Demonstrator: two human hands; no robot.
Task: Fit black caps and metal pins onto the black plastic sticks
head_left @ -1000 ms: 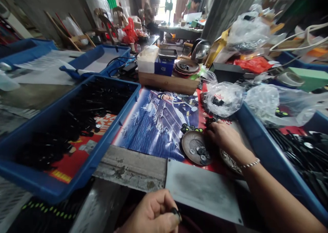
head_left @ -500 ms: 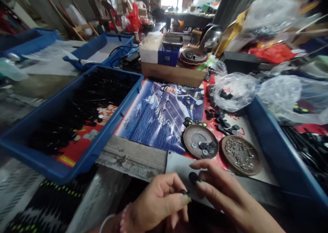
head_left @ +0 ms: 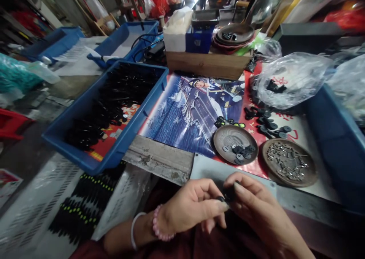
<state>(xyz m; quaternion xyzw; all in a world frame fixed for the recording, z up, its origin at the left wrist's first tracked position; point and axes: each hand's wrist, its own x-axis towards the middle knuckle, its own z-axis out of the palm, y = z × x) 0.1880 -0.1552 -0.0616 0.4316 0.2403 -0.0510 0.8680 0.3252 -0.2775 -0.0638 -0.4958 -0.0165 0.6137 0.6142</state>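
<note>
Black pieces (head_left: 229,193); pinched in both hands (head_left: 189,205)

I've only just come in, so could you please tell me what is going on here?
Someone holds a small black piece in the left grip and another dark part in the right grip, close together. Just beyond sit a dish of dark discs and a second dish of metal pieces; to the left, a blue tray holds many black items. Whether the held parts touch is unclear.
</note>
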